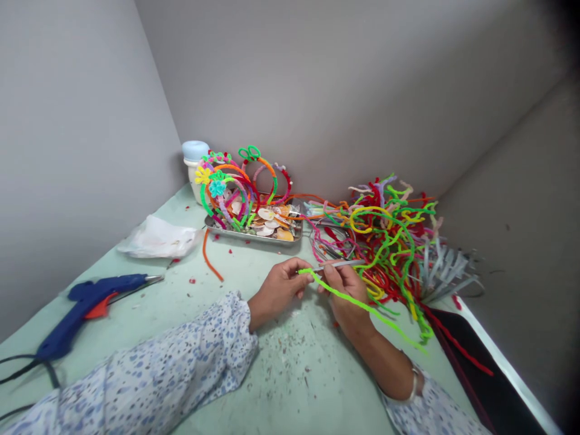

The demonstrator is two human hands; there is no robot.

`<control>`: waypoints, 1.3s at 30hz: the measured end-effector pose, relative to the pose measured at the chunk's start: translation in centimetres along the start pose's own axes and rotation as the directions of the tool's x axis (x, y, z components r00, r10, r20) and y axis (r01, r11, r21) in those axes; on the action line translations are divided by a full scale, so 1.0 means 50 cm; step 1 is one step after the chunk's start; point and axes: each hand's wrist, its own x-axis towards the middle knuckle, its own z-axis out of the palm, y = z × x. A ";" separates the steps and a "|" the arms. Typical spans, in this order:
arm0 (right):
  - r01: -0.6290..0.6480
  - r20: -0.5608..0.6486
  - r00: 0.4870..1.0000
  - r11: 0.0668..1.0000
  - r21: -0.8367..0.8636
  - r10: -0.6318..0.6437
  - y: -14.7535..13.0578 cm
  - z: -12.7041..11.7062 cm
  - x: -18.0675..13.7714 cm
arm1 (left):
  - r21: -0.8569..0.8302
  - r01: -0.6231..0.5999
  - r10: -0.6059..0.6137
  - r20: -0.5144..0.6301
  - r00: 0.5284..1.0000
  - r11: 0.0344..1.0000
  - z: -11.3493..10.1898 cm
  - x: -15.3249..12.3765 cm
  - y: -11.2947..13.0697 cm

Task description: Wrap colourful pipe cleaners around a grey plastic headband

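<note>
My left hand [281,289] pinches the end of a bright green pipe cleaner [362,304], whose long tail trails right across my right wrist. In my right hand [348,290], between thumb and fingers, is a thin flat grey strip [347,263]. One end of the strip meets the green pipe cleaner between my two hands; whether it is wrapped there is too small to tell. Right of my right hand lies a tangled heap of coloured pipe cleaners [385,241]. More grey strips [446,275] fan out at the heap's right side.
A metal tray [272,240] holds shells and several pipe-cleaner headbands [235,187]. Behind it stands a white bottle with a blue lid [196,151]. To the left lie a plastic bag [159,237] and a blue glue gun [86,311] with its cord. A dark flat object [489,374] sits right.
</note>
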 end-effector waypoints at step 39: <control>0.078 0.077 0.994 0.995 -0.065 -0.073 0.004 -0.010 -0.003 | 0.007 -0.012 0.012 0.067 0.998 1.000 -0.007 -0.003 0.006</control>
